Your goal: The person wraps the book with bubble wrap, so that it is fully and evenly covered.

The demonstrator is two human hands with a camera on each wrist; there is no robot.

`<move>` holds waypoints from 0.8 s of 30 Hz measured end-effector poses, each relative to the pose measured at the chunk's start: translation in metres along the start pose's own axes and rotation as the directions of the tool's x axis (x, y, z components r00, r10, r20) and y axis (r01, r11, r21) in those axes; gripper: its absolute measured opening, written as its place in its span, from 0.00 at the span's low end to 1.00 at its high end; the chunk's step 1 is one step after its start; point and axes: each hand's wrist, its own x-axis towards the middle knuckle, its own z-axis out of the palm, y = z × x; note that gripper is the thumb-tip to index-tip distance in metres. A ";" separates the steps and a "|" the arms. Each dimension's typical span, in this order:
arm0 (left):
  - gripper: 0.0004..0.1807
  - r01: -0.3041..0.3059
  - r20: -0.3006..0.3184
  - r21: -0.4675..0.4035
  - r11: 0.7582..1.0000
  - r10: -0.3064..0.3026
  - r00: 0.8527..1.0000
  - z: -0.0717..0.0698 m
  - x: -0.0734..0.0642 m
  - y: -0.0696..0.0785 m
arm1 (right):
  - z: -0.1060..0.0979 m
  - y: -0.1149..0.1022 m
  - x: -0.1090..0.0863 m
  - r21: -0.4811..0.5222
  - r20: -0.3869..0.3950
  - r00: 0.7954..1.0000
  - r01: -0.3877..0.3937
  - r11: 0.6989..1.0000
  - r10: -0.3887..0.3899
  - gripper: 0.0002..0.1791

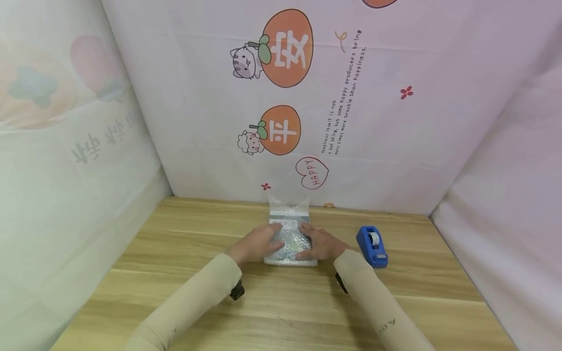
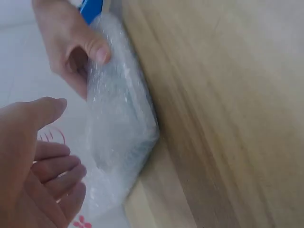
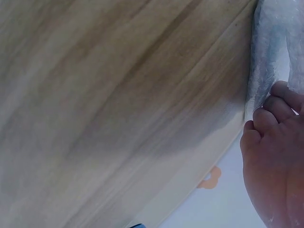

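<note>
A flat package in bubble wrap (image 1: pixel 291 241) lies on the wooden table, a loose flap of clear wrap stretching from its far end toward the back wall. The left hand (image 1: pixel 262 241) is at its left side; in the left wrist view that hand (image 2: pixel 40 161) has relaxed fingers and shows a gap from the bubble wrap (image 2: pixel 121 109). On the opposite side the right hand (image 1: pixel 324 243) grips the package edge, thumb over the top. Its fingers (image 3: pixel 273 111) bend against the wrap in the right wrist view. What is inside the wrap is blurred by the bubbles.
A blue tape dispenser (image 1: pixel 372 247) with a roll of clear tape stands right of the right hand. Behind the table (image 1: pixel 281 312) hangs a printed cloth (image 1: pixel 373 146), with more cloth along both sides. A dark wrist device (image 1: pixel 237 290) shows under the left sleeve.
</note>
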 end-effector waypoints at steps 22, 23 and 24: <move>0.50 -0.005 0.162 0.356 0.934 -0.057 0.985 0.046 -0.051 0.042 | 0.000 -0.002 0.001 -0.046 0.010 1.000 0.010 0.999 -0.009 0.61; 0.49 -0.001 0.159 0.355 0.935 -0.059 0.986 0.047 -0.051 0.042 | 0.000 -0.002 0.001 -0.044 0.010 1.000 0.011 0.999 -0.010 0.61; 0.49 0.000 0.156 0.356 0.935 -0.059 0.986 0.048 -0.050 0.041 | 0.000 -0.002 0.000 -0.040 0.010 1.000 0.011 0.999 -0.011 0.61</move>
